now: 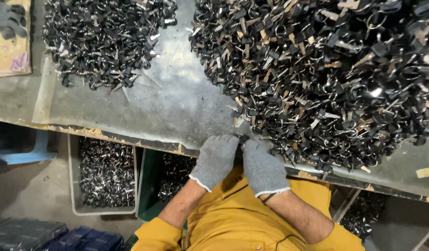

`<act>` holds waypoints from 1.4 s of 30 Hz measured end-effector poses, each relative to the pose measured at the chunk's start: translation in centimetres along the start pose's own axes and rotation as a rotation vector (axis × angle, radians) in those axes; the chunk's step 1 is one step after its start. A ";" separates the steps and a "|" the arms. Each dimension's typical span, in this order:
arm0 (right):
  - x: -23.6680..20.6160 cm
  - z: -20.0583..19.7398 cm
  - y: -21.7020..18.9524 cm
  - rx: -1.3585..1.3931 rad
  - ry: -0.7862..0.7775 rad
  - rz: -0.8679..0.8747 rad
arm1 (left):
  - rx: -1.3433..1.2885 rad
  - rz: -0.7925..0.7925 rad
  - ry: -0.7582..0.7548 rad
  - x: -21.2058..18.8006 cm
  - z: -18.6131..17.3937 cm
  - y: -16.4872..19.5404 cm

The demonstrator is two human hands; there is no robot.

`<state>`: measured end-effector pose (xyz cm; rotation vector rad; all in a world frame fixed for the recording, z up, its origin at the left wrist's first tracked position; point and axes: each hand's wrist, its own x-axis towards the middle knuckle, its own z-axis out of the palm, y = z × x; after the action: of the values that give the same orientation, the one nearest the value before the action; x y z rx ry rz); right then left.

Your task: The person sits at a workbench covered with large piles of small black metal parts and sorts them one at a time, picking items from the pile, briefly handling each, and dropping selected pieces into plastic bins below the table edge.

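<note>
At the near tabletop edge (131,138), both gloved hands meet, fingertips pinched together over one small black-headed key (242,137). Left hand (216,158) and right hand (262,166) each in grey knit glove, sleeves yellow. Grip on both looks narrow and closed on that key, though the piece is mostly hidden by the fingers, so I can't tell exactly how it's pinched.

Key sits right at the foot of the big pile (326,74), touching its fringe.

Handling, my read: light, stiff part, metal blade plus hard plastic head, some with a split ring. Not fragile. Rings and blades tangle, so a piece pulled from the heap likely drags neighbours. Knit gloves dull the feel on something this small. Best hold looks like the plastic head, flat faces between thumb and forefinger; blade is thin and slick.

Below the tabletop: grey bin (105,173) full of shiny metal parts, a green bin (147,186) beside it also loaded, more parts under the right end.

Further back, left: a second, smaller pile (107,37) of the same keys, well apart from the big one, bare scuffed metal between them. Far left corner: yellow card (12,51) with a dark glove (8,18) lying on it.
</note>
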<state>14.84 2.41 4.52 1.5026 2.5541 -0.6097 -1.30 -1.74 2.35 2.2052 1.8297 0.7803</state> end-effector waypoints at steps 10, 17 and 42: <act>0.6 -2.1 0.6 0.268 -0.219 0.144 | -0.225 -0.502 -0.189 0.6 -1.0 0.3; 0.6 -2.1 0.1 0.122 -0.089 0.036 | -0.027 -0.114 0.040 -0.5 0.4 0.1; 1.1 -0.7 -0.1 -0.826 -0.222 -0.592 | -0.145 -0.036 0.034 -0.4 -0.2 -0.5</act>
<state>14.28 3.55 4.91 0.3963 2.5350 0.2387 -1.84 -2.06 2.20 2.0758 1.7624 0.9183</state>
